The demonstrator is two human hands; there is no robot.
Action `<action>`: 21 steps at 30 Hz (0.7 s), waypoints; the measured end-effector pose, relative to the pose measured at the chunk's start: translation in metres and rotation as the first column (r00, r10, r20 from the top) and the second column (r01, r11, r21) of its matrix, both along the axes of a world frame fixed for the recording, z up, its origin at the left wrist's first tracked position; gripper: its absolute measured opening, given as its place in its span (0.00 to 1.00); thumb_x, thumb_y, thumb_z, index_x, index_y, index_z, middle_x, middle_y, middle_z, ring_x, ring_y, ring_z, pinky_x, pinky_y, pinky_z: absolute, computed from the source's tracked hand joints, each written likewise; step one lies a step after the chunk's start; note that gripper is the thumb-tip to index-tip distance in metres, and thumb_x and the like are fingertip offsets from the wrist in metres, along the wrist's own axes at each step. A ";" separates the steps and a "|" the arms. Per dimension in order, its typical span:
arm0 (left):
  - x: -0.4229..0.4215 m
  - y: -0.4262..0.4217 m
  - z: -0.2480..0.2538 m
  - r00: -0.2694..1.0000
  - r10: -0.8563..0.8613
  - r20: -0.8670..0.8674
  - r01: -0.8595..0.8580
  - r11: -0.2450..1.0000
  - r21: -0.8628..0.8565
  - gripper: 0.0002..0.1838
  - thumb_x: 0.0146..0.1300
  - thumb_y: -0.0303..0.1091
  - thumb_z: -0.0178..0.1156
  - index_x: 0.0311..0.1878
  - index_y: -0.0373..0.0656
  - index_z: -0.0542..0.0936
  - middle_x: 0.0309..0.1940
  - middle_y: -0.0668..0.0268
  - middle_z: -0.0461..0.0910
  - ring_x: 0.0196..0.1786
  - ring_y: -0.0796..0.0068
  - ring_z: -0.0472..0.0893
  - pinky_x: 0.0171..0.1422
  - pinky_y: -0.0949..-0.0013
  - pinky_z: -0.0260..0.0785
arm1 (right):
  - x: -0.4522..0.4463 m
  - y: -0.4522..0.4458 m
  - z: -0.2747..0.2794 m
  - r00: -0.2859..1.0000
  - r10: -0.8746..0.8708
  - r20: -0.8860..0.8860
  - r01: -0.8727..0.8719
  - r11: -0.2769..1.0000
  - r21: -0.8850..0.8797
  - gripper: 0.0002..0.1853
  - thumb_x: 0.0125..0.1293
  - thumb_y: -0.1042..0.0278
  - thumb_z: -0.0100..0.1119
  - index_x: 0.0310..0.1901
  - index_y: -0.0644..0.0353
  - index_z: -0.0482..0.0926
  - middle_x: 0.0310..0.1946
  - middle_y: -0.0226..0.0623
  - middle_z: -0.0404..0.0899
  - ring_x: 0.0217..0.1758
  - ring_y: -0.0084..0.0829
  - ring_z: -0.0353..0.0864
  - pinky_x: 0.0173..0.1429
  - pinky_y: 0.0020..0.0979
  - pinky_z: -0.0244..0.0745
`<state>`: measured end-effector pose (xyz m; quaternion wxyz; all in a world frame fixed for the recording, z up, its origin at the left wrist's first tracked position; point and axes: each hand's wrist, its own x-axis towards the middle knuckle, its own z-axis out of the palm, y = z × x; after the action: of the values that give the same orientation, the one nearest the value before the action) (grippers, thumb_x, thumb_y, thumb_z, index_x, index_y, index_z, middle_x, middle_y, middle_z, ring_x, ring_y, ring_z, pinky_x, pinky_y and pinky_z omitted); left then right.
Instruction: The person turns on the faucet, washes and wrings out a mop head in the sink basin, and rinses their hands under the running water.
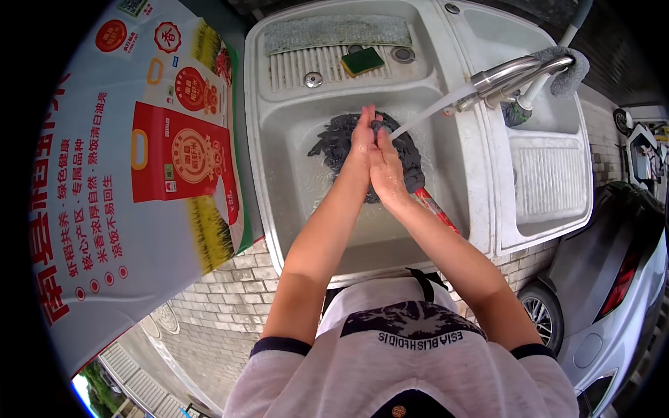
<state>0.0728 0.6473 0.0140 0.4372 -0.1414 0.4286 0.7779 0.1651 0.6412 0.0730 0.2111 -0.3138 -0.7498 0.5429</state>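
Note:
In the sink basin [300, 202], my left hand [363, 136] and my right hand [387, 164] are pressed close together, and a bit of dark grey material shows between them. Which of the two arms is which follows from their sides of the view. Water from the metal faucet [505, 75] runs onto the fingers. Under and around both hands lies a dark grey wet mop head [334, 143] with strips. A red handle [435, 209] slants from it toward the basin's near right edge. Shallow water covers the basin floor.
A green and yellow sponge [362, 62] lies on the ribbed ledge behind the basin, near a grey cloth [338, 33]. A second sink [550, 181] adjoins on the right. A large printed banner [104, 209] stands at left; a grey car [606, 279] is at right.

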 end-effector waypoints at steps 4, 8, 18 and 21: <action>0.020 -0.010 0.029 0.994 -0.057 0.093 0.050 0.996 0.077 0.22 0.68 0.51 0.44 0.57 0.50 0.72 0.45 0.69 0.73 0.42 0.70 0.72 0.47 0.65 0.67 | -0.011 0.013 0.010 0.985 0.067 0.162 -0.053 0.994 -0.092 0.39 0.68 0.40 0.31 0.65 0.71 0.52 0.66 0.61 0.50 0.69 0.55 0.49 0.71 0.42 0.45; 0.056 -0.014 0.060 0.976 -0.094 0.196 0.039 0.962 0.269 0.20 0.71 0.39 0.36 0.57 0.41 0.70 0.55 0.64 0.71 0.53 0.66 0.73 0.61 0.63 0.64 | -0.034 0.072 -0.029 0.966 -0.028 0.257 0.022 0.999 0.026 0.32 0.66 0.43 0.39 0.64 0.59 0.59 0.61 0.51 0.62 0.64 0.47 0.62 0.65 0.38 0.56; 0.000 -0.033 0.040 0.932 -0.350 -0.092 0.348 0.937 -0.039 0.03 0.59 0.31 0.58 0.31 0.48 0.74 0.30 0.71 0.76 0.23 0.81 0.73 0.23 0.78 0.66 | -0.027 0.080 -0.004 0.979 -0.157 -0.132 0.003 0.652 -0.758 0.10 0.56 0.73 0.58 0.39 0.65 0.81 0.36 0.35 0.80 0.35 0.24 0.75 0.39 0.25 0.70; -0.004 -0.035 0.036 0.946 -0.277 -0.166 0.242 0.949 -0.202 0.03 0.59 0.28 0.57 0.35 0.47 0.74 0.29 0.71 0.75 0.22 0.81 0.73 0.22 0.78 0.66 | -0.028 0.077 -0.002 0.955 -0.267 -0.129 0.040 0.546 -0.837 0.10 0.57 0.74 0.56 0.40 0.65 0.81 0.36 0.35 0.79 0.37 0.26 0.75 0.40 0.25 0.70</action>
<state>0.0684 0.6123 0.0501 0.4783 -0.0465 0.5519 0.6815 0.1367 0.7180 0.0712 0.1758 -0.3722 -0.3456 0.8433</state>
